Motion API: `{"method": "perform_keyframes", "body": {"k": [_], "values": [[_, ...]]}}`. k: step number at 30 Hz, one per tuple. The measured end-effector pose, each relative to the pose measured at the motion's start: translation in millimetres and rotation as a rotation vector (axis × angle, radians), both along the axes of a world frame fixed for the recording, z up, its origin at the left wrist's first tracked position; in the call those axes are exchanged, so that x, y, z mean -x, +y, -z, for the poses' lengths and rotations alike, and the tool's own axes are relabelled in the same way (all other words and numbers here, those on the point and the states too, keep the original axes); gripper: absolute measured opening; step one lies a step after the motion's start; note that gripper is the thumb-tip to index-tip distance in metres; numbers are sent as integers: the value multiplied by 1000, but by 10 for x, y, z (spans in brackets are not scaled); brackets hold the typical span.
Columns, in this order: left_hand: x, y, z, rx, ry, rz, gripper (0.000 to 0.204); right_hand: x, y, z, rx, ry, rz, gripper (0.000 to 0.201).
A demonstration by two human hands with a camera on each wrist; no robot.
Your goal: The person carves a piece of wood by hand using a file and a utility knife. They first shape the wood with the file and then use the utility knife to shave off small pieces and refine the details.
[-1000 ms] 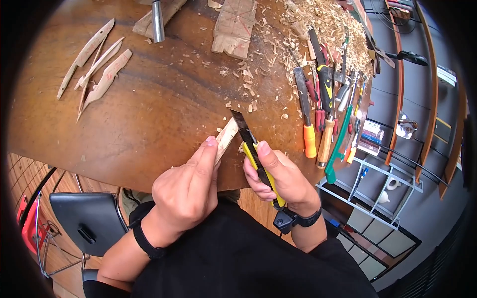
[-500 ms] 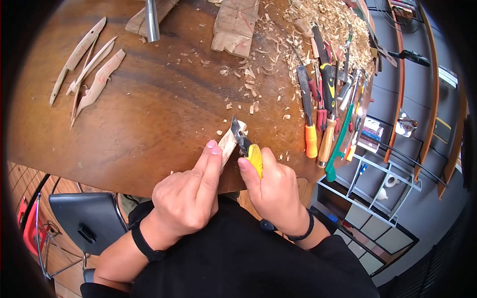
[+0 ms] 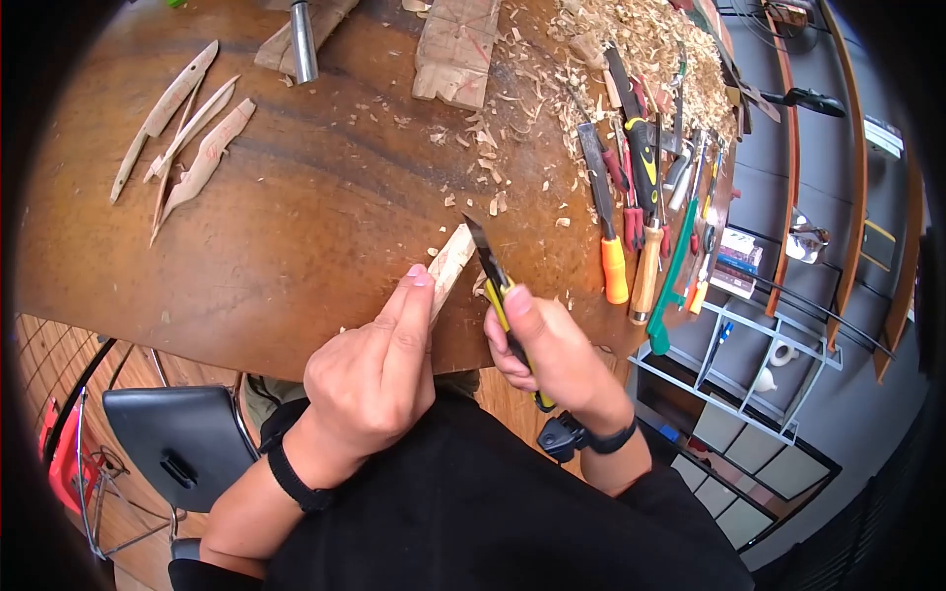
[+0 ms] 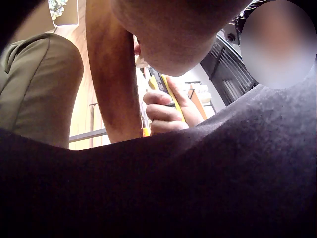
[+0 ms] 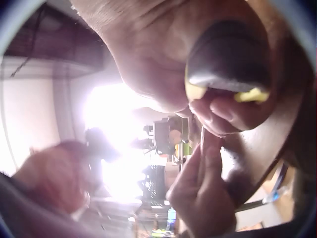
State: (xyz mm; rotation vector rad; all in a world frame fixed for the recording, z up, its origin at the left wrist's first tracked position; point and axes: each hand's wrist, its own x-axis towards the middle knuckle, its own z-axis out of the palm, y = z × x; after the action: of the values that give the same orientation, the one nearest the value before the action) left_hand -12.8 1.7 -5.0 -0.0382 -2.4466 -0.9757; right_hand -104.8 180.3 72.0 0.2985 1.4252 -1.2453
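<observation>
In the head view my left hand grips a pale, narrow wood strip, its far end angled up and right past the fingertips. The lower part of the strip is hidden by the fingers. My right hand holds a yellow and black utility knife, thumb along its handle. Its dark blade is extended and points away from me, close beside the strip's far end. The left wrist view shows the right hand's fingers curled round the knife handle; in the right wrist view the left hand pinches the strip.
Several carved wood pieces lie at the table's left. A marked wood block and a metal tube are at the back. Shavings heap at the back right, above chisels and a green-handled tool. A chair stands lower left.
Half a second ago the knife blade lay across the strip's end; now it stands just right of it, the right wrist rolled back as a second ago. My left hand has barely moved.
</observation>
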Motion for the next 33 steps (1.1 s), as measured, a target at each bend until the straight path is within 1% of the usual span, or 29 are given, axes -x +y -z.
{"method": "perform_keyframes", "body": {"k": [2, 3, 4, 6, 9, 12, 14, 16, 18, 20, 22, 23, 27, 30, 32, 33], "values": [[6, 10, 14, -28, 10, -4, 37, -201, -71, 27, -362, 877, -320, 50], [7, 4, 6, -27, 8, -4, 37, -265, -105, 12, -499, 1006, -396, 41], [3, -3, -14, -21, -10, 11, 37, -301, -115, 16, -501, 1003, -393, 41], [9, -13, -32, -17, -28, 35, 38, -336, -125, 31, -661, 1129, -498, 41], [-2, -25, -30, -23, -45, 52, 37, -308, -147, 41, -676, 1171, -534, 43], [-31, -33, -29, 31, -48, 75, 37, -215, -206, 73, -694, 1178, -525, 44], [-66, -33, -32, 92, -51, 126, 37, -4, -214, 80, -792, 1133, -578, 44], [-32, -13, 10, 83, -21, 107, 37, 32, -169, 51, -747, 1149, -570, 45], [-49, -9, -12, 68, -9, 81, 37, 76, -111, 17, -654, 1060, -467, 45], [-63, -30, -87, 0, -116, 109, 42, -4, -123, -37, -654, 1010, -439, 44], [-44, -29, -83, -15, -103, 100, 42, -66, -124, -59, -514, 944, -337, 43], [-50, -25, -81, -32, -98, 98, 42, -85, -110, -62, -492, 919, -323, 44], [-19, -2, -36, -5, -23, 59, 35, -116, -74, -75, -477, 900, -277, 45], [-19, -5, -59, -6, -24, 65, 35, -118, -39, -35, -470, 945, -253, 46], [-32, -10, -105, -92, -77, 64, 44, -113, -26, 6, -446, 960, -206, 46], [-27, -16, -108, -74, -73, 80, 44, -116, -19, 21, -438, 962, -182, 46]]}}
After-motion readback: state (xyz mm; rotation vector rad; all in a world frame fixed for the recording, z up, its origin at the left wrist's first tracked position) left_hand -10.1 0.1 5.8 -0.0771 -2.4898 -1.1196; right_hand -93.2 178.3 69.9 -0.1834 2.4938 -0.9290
